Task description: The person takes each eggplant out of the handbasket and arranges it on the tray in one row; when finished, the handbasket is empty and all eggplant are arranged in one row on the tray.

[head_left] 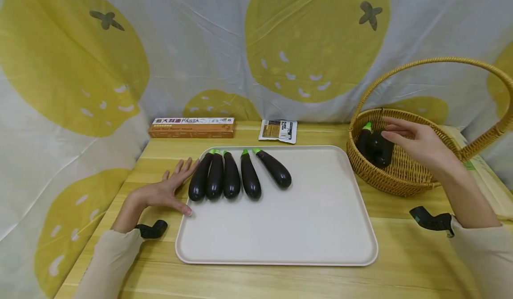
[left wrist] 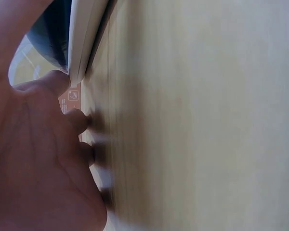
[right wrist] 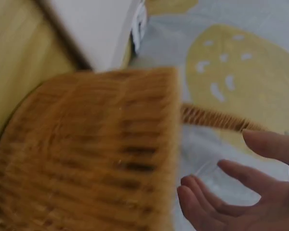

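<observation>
Several dark eggplants (head_left: 250, 181) lie on the left half of a cream tray (head_left: 304, 227), green stem ends toward the back. My left hand (head_left: 164, 193) spreads its fingers at the tray's left rim, beside the leftmost eggplant (head_left: 199, 183), and holds nothing. The left wrist view shows its fingertips down at the tray's edge. Over a wicker basket (head_left: 380, 183) on the right hovers my right hand (head_left: 426, 145), fingers loosely extended and nothing in them. More eggplants (head_left: 382, 156) lie inside the basket, just left of that hand and partly overlapping each other.
A pasta box (head_left: 192, 129) and a small flat packet (head_left: 278, 131) stand along the back of the wooden table (head_left: 316, 282). The basket's tall handle (head_left: 433, 60) arches above its rim. A lemon-patterned cloth (head_left: 200, 45) hangs behind and at the left.
</observation>
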`<state>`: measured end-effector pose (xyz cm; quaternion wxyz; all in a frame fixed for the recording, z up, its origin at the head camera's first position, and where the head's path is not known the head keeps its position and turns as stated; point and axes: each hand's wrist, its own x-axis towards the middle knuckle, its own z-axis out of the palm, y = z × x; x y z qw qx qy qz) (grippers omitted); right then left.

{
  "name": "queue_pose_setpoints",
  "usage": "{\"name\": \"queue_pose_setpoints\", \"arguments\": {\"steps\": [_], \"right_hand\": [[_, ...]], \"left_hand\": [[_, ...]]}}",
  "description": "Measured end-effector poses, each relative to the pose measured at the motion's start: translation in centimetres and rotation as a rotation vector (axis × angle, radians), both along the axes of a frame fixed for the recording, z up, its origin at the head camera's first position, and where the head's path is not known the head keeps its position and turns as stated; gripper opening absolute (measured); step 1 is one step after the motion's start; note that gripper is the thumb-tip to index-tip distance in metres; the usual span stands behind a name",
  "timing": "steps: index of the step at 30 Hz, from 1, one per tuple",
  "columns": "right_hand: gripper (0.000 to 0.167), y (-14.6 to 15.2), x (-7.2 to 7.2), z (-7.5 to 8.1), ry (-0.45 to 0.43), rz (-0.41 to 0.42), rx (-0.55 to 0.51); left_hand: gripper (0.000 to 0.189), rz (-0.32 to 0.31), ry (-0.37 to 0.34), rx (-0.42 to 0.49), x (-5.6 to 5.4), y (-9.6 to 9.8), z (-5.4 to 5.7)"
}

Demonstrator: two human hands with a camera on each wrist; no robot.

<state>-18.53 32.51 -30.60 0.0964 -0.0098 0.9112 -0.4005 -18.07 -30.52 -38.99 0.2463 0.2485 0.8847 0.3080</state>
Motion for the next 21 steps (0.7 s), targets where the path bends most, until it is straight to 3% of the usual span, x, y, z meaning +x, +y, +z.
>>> {"name": "queue_pose_setpoints", "arguments": {"steps": [10,21], "right_hand": [[0.087,4.9,0.0,-2.9,-0.149,-0.098,-0.002],[0.083,6.4,-0.8,-3.9,-0.203,-0.063,0.051]], "left_hand": [[0.138,-0.003,0.005,0.010,0.0,0.1,0.1],[0.138,0.000,0.012,-0.002,0.1,0.0,0.0]]}}
